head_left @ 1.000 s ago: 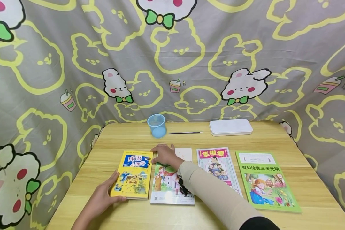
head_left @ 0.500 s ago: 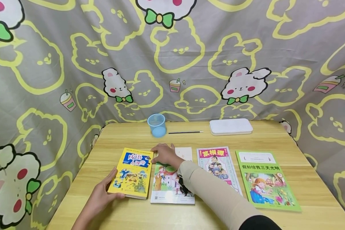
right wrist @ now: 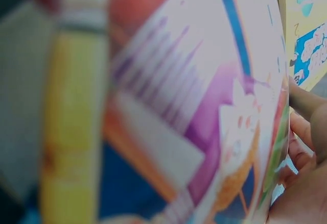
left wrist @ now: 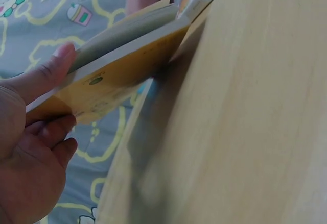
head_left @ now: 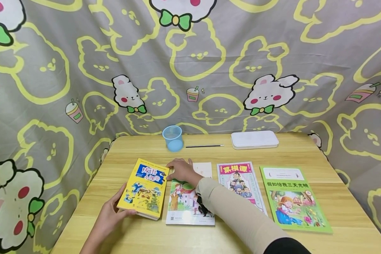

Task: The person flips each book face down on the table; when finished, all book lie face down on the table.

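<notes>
My left hand point(head_left: 109, 213) grips a yellow book point(head_left: 144, 190) by its lower left side. In the left wrist view the thumb point(left wrist: 43, 73) lies along the page edges and the fingers press the back cover; the book stands tilted, its left side raised off the table. My right hand point(head_left: 182, 171) lies over the upper left corner of a picture book point(head_left: 185, 208), with its fingertips right at the yellow book's right edge. The right wrist view shows bent fingers point(right wrist: 299, 132) by the picture book's edge; I cannot tell whether they grip it.
A pink-titled book point(head_left: 238, 180) and a green book point(head_left: 293, 201) lie to the right. A blue cup point(head_left: 174, 139), a thin dark brush or pen point(head_left: 204, 146) and a white case point(head_left: 254, 139) stand or lie along the back of the wooden table point(head_left: 95, 197). A patterned curtain point(head_left: 209, 77) hangs behind.
My left hand has raised the yellow book's left side, and the book has tipped and turned a little clockwise, shifting slightly left at the bottom. My right hand has stayed in place.
</notes>
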`<state>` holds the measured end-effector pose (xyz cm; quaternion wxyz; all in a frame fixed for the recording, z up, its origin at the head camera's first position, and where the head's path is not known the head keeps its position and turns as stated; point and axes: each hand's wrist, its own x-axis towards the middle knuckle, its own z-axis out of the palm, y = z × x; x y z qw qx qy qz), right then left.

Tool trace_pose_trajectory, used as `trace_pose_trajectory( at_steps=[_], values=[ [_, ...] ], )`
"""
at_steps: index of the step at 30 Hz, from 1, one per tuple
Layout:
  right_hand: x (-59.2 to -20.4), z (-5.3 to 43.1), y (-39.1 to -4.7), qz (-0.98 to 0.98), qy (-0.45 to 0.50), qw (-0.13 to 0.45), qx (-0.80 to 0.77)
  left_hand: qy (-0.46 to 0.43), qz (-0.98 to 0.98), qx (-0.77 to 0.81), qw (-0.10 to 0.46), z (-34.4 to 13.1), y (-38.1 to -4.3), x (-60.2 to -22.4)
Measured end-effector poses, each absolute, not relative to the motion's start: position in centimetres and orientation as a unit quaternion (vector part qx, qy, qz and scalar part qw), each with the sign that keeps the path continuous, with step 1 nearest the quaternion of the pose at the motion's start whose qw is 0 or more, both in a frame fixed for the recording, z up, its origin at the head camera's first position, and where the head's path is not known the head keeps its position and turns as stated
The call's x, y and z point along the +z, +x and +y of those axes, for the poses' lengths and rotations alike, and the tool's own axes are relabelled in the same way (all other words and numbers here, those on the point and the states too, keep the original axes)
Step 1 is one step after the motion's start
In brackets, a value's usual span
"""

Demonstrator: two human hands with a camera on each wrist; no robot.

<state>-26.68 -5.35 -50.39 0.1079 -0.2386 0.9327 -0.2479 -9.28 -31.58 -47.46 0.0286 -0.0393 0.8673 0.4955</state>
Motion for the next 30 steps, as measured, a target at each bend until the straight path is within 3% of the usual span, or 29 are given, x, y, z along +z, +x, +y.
trace_pose_trajectory(
  at_steps=[30],
  values=[
    [-48.2,-6.2,-27.1,0.913,-0.239,0.132,-0.304,-0.032,0.830,0.556,0.023,-30.2,-8.8,-46.2]
  ],
)
